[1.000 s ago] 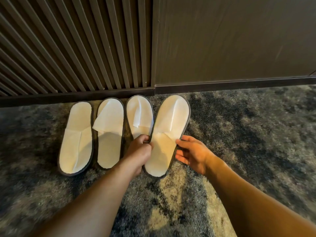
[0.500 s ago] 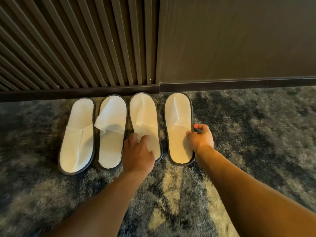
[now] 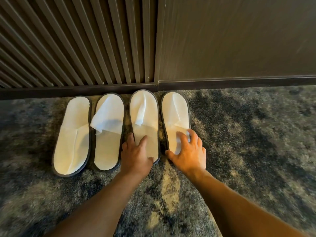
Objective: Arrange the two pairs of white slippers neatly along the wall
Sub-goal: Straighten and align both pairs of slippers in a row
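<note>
White slippers with dark edging lie in a row on the carpet, toes against the dark skirting board (image 3: 78,92). From the left: the first slipper (image 3: 71,135), the second slipper (image 3: 109,134) with its upper flap creased up, the third slipper (image 3: 145,120) and the fourth slipper (image 3: 174,115). My left hand (image 3: 136,151) rests flat on the heel of the third slipper, fingers spread. My right hand (image 3: 188,151) lies over the heel of the fourth slipper, fingers spread, thumb at its near left edge. Neither hand grips anything.
A slatted dark wall panel (image 3: 77,40) stands behind the left slippers and a smooth dark panel (image 3: 239,36) behind the right. Mottled grey-blue carpet (image 3: 248,142) stretches to the right and toward me.
The fourth slipper went from tilted against the third to straight and parallel, with a small gap. My right hand let go of its edge and now lies open on its heel.
</note>
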